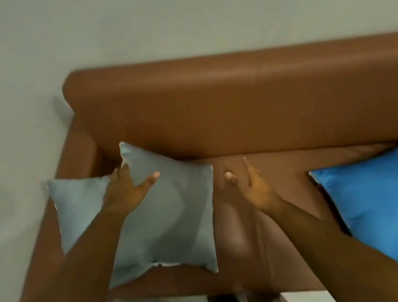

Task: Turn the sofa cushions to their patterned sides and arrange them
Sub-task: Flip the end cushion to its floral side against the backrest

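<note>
A brown sofa (250, 107) stood against a pale wall (173, 13); left hand (128, 191) spread over the grey cushion (171, 216); right hand (251, 187) open, empty.

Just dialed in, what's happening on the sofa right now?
A person reaches both open hands over a brown sofa. The left hand is over the nearer pale grey-blue cushion, which overlaps a second one by the armrest. The right hand hovers over bare seat. A bright blue cushion lies at the right end. All show plain sides.
</note>
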`<state>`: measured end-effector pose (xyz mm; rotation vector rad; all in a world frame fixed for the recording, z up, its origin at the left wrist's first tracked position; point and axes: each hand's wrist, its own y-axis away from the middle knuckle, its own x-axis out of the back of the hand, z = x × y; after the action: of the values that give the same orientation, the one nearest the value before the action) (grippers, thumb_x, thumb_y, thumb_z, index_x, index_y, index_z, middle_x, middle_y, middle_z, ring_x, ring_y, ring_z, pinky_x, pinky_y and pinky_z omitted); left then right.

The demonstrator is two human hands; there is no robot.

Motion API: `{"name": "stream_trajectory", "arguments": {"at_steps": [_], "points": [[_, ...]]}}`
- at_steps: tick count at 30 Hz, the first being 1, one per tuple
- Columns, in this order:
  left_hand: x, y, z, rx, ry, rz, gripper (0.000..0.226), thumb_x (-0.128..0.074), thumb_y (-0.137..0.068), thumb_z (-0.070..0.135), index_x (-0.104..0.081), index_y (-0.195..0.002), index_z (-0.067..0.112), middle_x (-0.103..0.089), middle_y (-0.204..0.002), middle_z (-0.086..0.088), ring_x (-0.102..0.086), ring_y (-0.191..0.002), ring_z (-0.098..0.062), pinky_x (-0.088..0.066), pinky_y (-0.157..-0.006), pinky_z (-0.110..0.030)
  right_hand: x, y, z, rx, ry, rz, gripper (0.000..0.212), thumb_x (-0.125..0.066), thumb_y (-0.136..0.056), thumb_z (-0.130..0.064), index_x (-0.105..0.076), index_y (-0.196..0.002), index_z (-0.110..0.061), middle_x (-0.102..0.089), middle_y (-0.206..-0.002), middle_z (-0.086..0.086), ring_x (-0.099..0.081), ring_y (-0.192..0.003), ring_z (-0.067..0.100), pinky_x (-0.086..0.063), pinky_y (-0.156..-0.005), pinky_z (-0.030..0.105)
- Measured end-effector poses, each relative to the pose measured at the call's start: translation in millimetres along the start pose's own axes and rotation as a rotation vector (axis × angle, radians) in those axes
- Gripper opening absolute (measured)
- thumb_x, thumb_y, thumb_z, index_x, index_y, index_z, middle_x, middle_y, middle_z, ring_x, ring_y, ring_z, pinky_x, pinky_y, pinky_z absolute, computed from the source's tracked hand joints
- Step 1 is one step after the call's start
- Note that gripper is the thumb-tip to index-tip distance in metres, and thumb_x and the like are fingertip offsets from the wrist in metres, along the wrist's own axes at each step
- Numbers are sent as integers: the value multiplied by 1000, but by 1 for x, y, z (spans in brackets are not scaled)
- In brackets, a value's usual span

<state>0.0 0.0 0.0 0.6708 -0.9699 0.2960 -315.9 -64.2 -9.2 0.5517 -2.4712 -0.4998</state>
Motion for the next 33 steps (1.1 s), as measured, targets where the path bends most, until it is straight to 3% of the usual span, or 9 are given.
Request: {"name": "stream_trajectory", "arguments": {"at_steps": [5, 8, 11, 14, 17, 23, 26, 28, 33], "points": [[-55, 0, -51, 194, 8, -29, 126, -56, -54, 99, -25, -153, 27, -45, -151, -15, -49, -133, -43, -44, -105, -62, -74, -30, 68, -243, -163, -155, 79, -53, -96, -59, -27, -158, -18, -35, -162, 1, -36, -147, 24, -32, -105, 26], [-71, -7, -61, 211, -15, 60, 126, -62, -55, 96, -20, -156, 34, -45, -154, -14, -46, -136, -43, -40, -108, -63, -113, -45, 92, -293, -209, -222, 64, -50, -100, -54, -37, -153, -22, -47, -136, -10, -45, -130, 12, -32, -97, 22], [-77, -15, -67, 217, 29, 80, 130, -62, -47, 99, -24, -155, 36, -50, -151, -8, -51, -134, -40, -42, -108, -61, -152, -61, 111, -373, -266, -276, 97, -48, -81, -83, -37, -152, -18, -49, -143, -5, -48, -134, 20, -39, -103, 35], [-81, -19, -66, 207, 77, 79, 123, -69, -54, 91, -29, -154, 32, -52, -150, -5, -52, -133, -37, -43, -109, -54, -184, -75, 133, -443, -365, -253, 124, -46, -57, -104, -29, -156, -31, -35, -162, -8, -33, -150, 23, -25, -124, 51], [-82, -22, -57, 219, 165, 43, 108, -76, -67, 74, -31, -155, 31, -52, -151, -2, -51, -134, -35, -41, -109, -48, -193, -84, 151, -496, -440, -198, 126, -42, -52, -107, -27, -156, -38, -33, -164, -11, -28, -152, 23, -20, -124, 55], [-81, -31, -42, 272, 246, -45, 104, -76, -66, 75, -36, -152, 34, -54, -148, -5, -54, -131, -38, -44, -108, -53, -144, -78, 129, -527, -595, -196, 108, -46, -63, -98, -39, -151, -35, -45, -155, -8, -40, -145, 23, -30, -121, 55], [-92, -31, -35, 258, 217, -46, 105, -77, -68, 70, -32, -155, 31, -51, -152, -8, -50, -134, -42, -40, -110, -55, -143, -79, 143, -585, -636, -212, 122, -49, -59, -98, -30, -157, -29, -37, -161, -2, -35, -148, 29, -28, -122, 54], [-98, -30, -32, 273, 194, -36, 111, -77, -65, 75, -31, -155, 30, -49, -153, -11, -48, -135, -45, -38, -110, -56, -152, -81, 154, -595, -585, -205, 128, -48, -59, -100, -22, -160, -25, -28, -166, -1, -28, -152, 29, -21, -125, 52], [-86, -34, -25, 248, 259, -60, 113, -69, -51, 89, -44, -147, 35, -60, -143, -4, -57, -126, -37, -46, -105, -56, -139, -76, 144, -419, -493, -83, 103, -49, -72, -94, -29, -156, -38, -39, -157, -15, -34, -148, 16, -19, -126, 44]]}}
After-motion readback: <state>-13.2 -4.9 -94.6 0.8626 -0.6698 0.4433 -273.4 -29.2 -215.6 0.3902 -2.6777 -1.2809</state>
